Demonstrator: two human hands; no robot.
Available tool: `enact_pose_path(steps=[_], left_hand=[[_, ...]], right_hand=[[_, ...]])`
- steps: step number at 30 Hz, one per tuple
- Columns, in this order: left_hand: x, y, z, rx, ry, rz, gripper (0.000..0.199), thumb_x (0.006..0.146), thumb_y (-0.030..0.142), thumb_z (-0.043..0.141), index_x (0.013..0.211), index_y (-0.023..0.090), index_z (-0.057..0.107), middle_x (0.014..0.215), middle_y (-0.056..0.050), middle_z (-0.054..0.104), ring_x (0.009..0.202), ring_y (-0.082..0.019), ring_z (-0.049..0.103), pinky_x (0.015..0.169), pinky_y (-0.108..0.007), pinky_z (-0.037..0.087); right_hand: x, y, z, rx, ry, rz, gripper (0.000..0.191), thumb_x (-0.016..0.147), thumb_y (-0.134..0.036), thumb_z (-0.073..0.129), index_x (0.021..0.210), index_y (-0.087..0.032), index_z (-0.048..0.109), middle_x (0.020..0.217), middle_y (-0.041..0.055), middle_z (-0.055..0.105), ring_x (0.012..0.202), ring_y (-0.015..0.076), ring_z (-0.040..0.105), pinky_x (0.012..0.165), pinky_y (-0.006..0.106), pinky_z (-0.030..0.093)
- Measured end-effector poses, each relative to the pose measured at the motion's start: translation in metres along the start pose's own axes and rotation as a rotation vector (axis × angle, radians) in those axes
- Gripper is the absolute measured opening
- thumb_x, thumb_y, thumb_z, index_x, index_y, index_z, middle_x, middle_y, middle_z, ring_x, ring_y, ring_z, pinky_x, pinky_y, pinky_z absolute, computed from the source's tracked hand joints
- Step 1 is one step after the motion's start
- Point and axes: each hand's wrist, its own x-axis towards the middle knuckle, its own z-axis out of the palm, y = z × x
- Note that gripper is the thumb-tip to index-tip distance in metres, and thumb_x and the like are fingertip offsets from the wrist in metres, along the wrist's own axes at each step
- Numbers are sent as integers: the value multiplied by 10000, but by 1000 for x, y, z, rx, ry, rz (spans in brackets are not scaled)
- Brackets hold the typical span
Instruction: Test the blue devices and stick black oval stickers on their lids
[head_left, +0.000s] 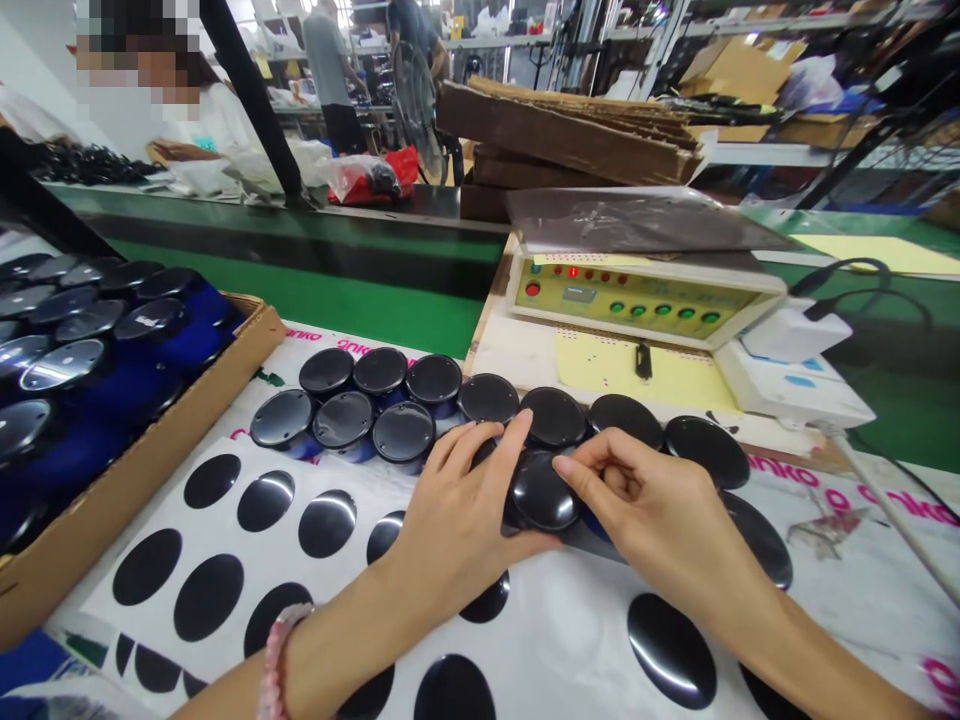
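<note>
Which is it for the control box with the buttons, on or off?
On, it appears: a red light glows on the control box.

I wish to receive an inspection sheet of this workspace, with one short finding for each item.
Surface: white covering with pink lettering.
Job's things: glossy black disc between the hands; rows of black-topped pieces; white sheets bearing black discs.
Clutter: clear plastic scrap at right.
Hands: left hand spread around the glossy black disc; right hand with thumb at its edge; grip unclear.
Cables: black cables and a white cable at right.
Surroundings: cardboard box of blue pieces at left; control box with a red light lit; stacked cardboard and people behind.
</note>
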Motion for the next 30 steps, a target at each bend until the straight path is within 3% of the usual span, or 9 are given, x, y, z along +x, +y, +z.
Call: enact_pose_path(steps=[15,23,27,30], left_hand=[[-1,1,1,-18,46,21,941,645,413,793,1379,131,276,1086,-33,637,1117,-241,471,1004,-346,318],[-1,1,3,-8,61,26,916,660,437,776,1375,114,302,1080,-35,647,1121,-236,471,997,-352,338],[-1,0,4,62,75,96,741,766,446,675,1346,94,379,1118,-69,640,1129,-242,485,1010,-377,346],[-3,0,5,181,75,184,574,840,483,561,1284,126,490,1114,-89,636,1123,-271,505,1029,-444,324]], right_hand=[[-2,-1,5,-248,114,-171,168,872,-303,494,729,-229,543,470,-71,409,400,107,419,432,227,322],[-3,2,8,-277,118,-213,166,883,-283,499,738,-213,540,530,-49,515,454,109,500,442,225,335],[-2,1,11,-432,183,-405,231,915,-225,448,717,-186,560,586,-14,571,493,118,535,465,247,331],[-1,-4,-4,-602,223,-546,339,937,-221,409,641,-177,568,571,11,557,519,146,549,472,277,308]])
